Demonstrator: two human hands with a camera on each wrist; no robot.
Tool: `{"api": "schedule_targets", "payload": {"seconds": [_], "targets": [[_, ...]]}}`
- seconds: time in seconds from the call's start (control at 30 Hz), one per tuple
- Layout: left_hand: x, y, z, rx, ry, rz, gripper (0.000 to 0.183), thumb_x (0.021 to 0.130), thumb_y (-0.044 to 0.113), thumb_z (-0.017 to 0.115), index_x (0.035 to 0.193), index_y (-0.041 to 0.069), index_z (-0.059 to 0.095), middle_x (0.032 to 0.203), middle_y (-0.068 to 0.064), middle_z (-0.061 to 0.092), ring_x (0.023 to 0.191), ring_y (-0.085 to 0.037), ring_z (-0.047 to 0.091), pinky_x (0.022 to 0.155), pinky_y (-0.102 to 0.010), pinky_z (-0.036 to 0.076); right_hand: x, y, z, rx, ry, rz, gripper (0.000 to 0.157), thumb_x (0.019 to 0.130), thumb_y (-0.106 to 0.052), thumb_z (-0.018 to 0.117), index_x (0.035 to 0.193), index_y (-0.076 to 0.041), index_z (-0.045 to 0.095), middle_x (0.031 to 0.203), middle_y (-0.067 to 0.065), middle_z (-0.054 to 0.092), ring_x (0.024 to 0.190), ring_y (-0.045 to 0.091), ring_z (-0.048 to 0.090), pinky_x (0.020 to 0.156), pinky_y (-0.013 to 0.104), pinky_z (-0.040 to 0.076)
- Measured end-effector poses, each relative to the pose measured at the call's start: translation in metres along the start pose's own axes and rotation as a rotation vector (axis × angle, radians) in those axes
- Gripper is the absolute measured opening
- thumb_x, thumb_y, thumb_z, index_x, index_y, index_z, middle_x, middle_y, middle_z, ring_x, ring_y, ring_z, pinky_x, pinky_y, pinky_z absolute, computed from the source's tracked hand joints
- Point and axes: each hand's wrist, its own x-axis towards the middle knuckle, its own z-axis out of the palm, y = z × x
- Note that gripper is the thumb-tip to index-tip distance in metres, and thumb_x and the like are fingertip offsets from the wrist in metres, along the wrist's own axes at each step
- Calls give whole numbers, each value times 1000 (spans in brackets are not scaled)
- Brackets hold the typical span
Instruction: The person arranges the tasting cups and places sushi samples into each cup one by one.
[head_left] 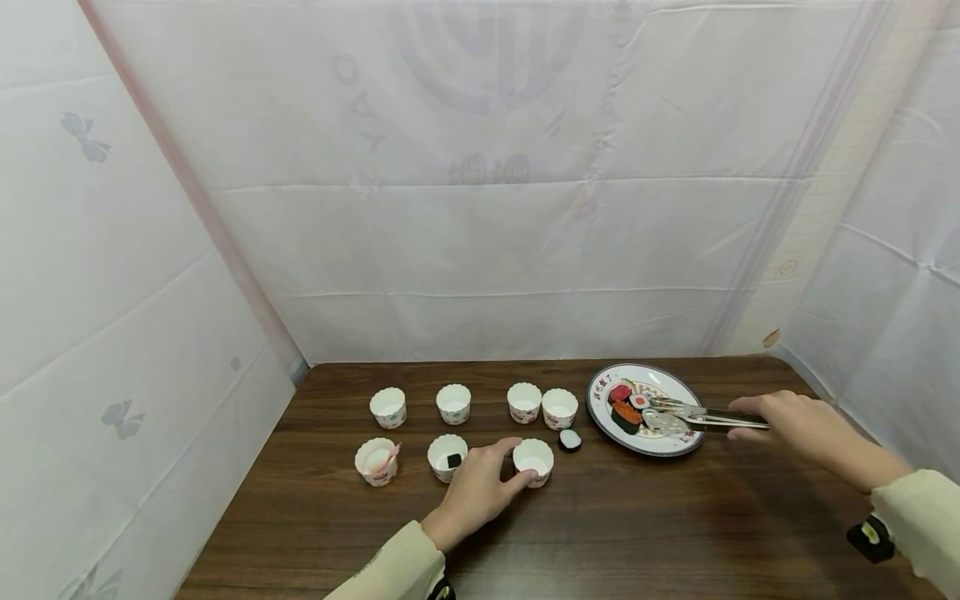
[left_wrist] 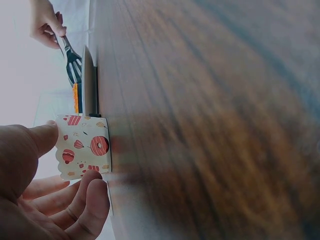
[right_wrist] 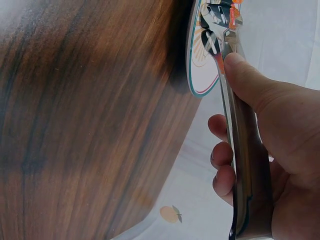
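My left hand (head_left: 480, 483) pinches a white paper baking cup (head_left: 533, 457) by its sides, thumb on one side and fingers on the other; the left wrist view shows red donut prints on that cup (left_wrist: 85, 150). In my right hand (head_left: 795, 421) I grip metal serving tongs (head_left: 727, 418). Their tips are over a round plate (head_left: 678, 383) with toy sushi on it. An orange-topped sushi piece (head_left: 626, 417) and a red-topped one (head_left: 619, 392) lie beside the tips. Whether the tongs hold a piece, I cannot tell. Between cup and plate, a white-and-black sushi piece (head_left: 570, 440) rests on the table.
Several more paper cups stand in two rows, including a back-left cup (head_left: 388, 407). The front-left cup (head_left: 377, 461) has a pink-and-white piece in it; the front-middle cup (head_left: 444, 454) contains a black-banded piece. White cloth (head_left: 480, 250) surrounds the wooden table (head_left: 637, 533).
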Motion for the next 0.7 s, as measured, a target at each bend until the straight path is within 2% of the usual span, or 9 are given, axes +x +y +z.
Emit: {"api": "schedule_targets", "payload": {"seconds": [0.2,0.4,0.7], "targets": [[0,1,0,5,8,7,51,93,35,78,130,2,67,114,-14,75,104,-24,72,85,-41,59,-1,-1,1,1,-5,18,48,87,-45,80,119,-10,76,104,13,76,90,35,73,61,53,55],[-1,0,0,10,30,26,50,92,37,78,127,3,68,108,-13,76,99,-23,73,81,-40,59,-2,-2,1,4,-9,29,47,87,-44,80,118,-9,76,104,13,76,87,34,73,59,51,54],[-1,1,0,8,34,26,49,93,36,78,128,3,68,109,-14,76,99,-23,73,81,-40,59,-2,-2,1,15,-10,22,48,88,-45,78,120,-8,76,106,13,76,90,35,73,60,51,55]]}}
